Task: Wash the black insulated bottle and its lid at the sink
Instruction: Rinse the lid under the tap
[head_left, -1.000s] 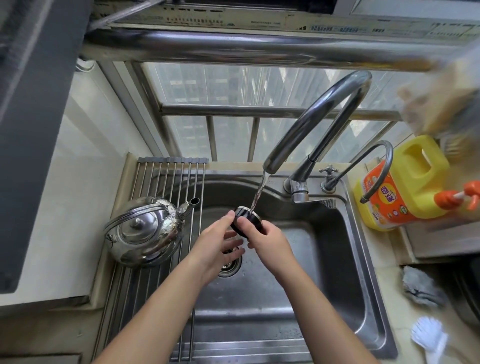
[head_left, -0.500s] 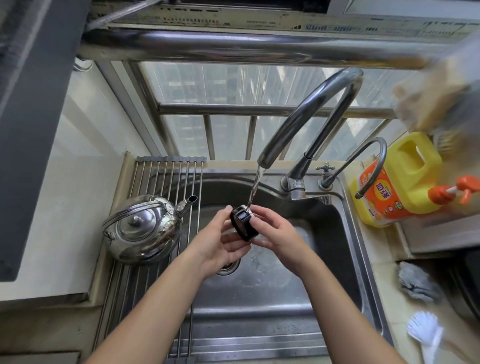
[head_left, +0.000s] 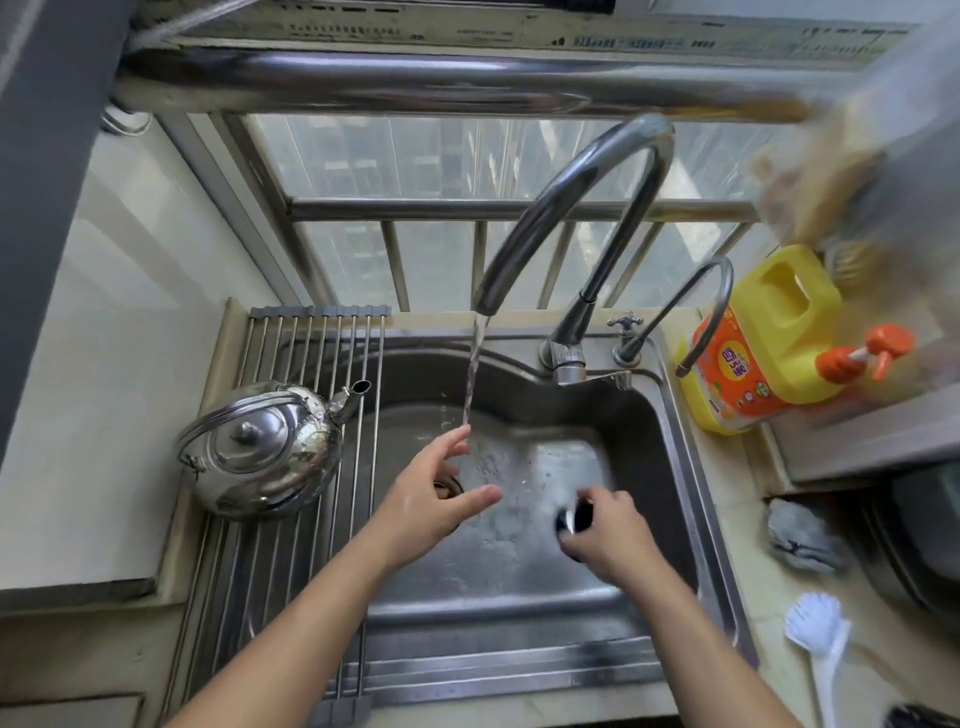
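Water is running from the faucet (head_left: 571, 208), and the person's right hand (head_left: 608, 540) has the black lid (head_left: 574, 514) below and to the right of the spout, low in the sink (head_left: 670, 467) and clear of the stream (head_left: 474, 374). The right fingers (head_left: 597, 496) curl over the lid's rim and grip it. The frame blurs there, so which face points up is hard to call. The left hand (head_left: 431, 504) sits directly under the spout, fingers (head_left: 452, 441) spread and relaxed, holding nothing, with water striking the fingertips.

How will it handle? The lid looks small, light and rigid, probably hard plastic, so it won't deform under a squeeze. Wet, it is likely slick, and a pinch on the smooth top could let it squirt free. The best hold would be across the rim, thumb opposite fingers, where any ridges or threads give purchase. The black insulated bottle is nowhere in view.
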